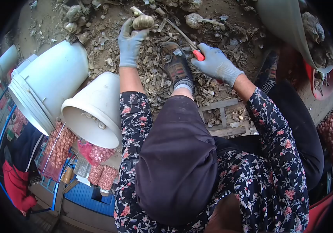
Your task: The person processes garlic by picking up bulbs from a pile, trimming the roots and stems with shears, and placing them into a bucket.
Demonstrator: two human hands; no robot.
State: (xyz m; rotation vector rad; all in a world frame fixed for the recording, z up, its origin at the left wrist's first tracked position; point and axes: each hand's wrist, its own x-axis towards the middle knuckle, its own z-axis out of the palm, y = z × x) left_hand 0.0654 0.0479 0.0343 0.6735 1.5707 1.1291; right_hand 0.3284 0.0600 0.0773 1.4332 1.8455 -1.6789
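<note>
My left hand, in a light grey glove, is closed on a garlic bulb with a short stalk stub pointing up and left. In my gloved right hand are red-handled shears. Their long, thin metal end points up and left toward the bulb, with a gap between them. Another garlic bulb, stalk still on, lies on the ground beyond the shears. Dry skins and stalk bits cover the soil around my shoe.
Left of me a white bucket and a smaller pale bucket lie tipped. A large bucket holding garlic stands at upper right. Net sacks are at lower left, near a person in red. A wooden frame lies below my right hand.
</note>
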